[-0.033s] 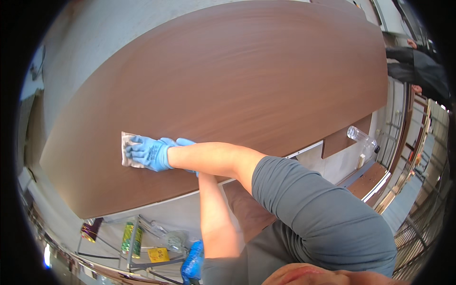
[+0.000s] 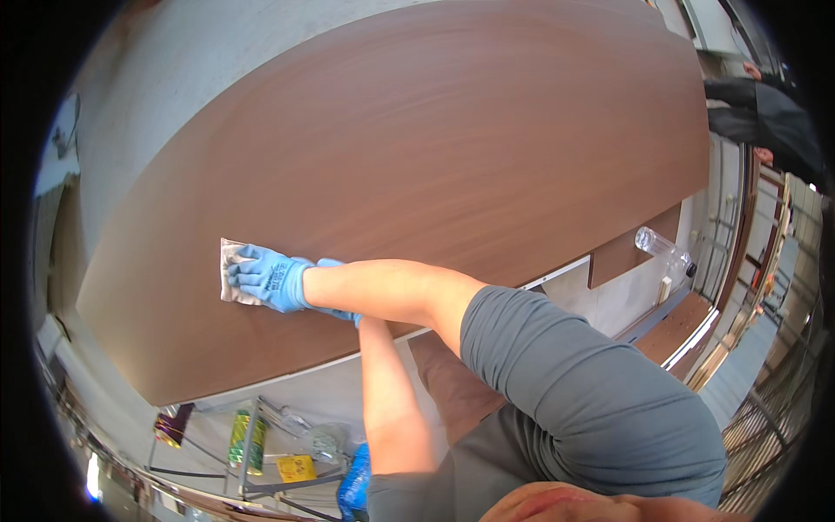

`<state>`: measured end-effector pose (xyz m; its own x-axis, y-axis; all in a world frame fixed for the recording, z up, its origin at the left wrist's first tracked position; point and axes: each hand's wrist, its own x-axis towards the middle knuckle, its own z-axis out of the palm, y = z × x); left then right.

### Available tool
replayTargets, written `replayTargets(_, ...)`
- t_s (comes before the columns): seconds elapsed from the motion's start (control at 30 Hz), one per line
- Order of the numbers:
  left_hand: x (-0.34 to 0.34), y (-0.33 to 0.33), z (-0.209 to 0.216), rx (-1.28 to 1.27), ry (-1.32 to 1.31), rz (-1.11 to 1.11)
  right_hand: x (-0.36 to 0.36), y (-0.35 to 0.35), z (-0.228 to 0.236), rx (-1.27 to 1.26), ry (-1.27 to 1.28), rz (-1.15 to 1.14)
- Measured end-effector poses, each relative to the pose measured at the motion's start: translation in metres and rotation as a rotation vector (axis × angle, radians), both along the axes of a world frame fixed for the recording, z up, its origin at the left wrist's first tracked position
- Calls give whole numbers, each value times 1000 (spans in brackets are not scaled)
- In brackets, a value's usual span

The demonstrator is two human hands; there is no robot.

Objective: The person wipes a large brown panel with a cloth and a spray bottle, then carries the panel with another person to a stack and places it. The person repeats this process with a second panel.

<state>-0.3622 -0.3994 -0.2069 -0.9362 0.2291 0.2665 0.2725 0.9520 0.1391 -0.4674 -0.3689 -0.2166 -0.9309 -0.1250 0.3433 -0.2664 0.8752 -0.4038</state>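
A large brown panel (image 2: 452, 148) with a curved far edge lies flat before me. My right hand (image 2: 271, 278), in a blue glove, presses a folded off-white cloth (image 2: 230, 291) onto the panel's left part, its fingers bent over it. The right forearm crosses to the left above the other arm. My left hand (image 2: 339, 315), also gloved in blue, is at the panel just behind the right wrist. That forearm covers most of it, so its fingers are hidden.
Below the near edge, a metal frame (image 2: 252, 435) stands by green-yellow (image 2: 247, 442) and purple (image 2: 172, 424) rolls, a yellow packet (image 2: 297, 468) and a blue bag (image 2: 354, 487). A clear bottle (image 2: 665, 250) lies at right, near a smaller brown board (image 2: 635, 252). Another person (image 2: 765, 113) stands far right.
Both gloved hands have shifted very slightly left, the cloth still under the right one. The view has moved a little.
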Motion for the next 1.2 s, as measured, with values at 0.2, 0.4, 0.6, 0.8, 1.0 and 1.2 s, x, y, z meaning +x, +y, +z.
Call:
replayTargets(0.2,-1,10,-2,31,-5,-72,41,163,32,216,73,-278)
replayTargets(0.4,4,14,2,25,-21,-106,191,391,38,207,144,-685)
replayTargets(0.6,7,17,4,30,-33,-113,518,494,31,249,-317,-1622)
replayTargets(0.8,8,19,6,-22,-35,-75,637,340,20,173,-367,-1807)
replayTargets(1.0,7,20,12,63,66,-97,557,228,65,257,-451,-1221)
replayTargets(1.2,10,10,23,69,23,-2,565,260,68,182,-715,-1283)
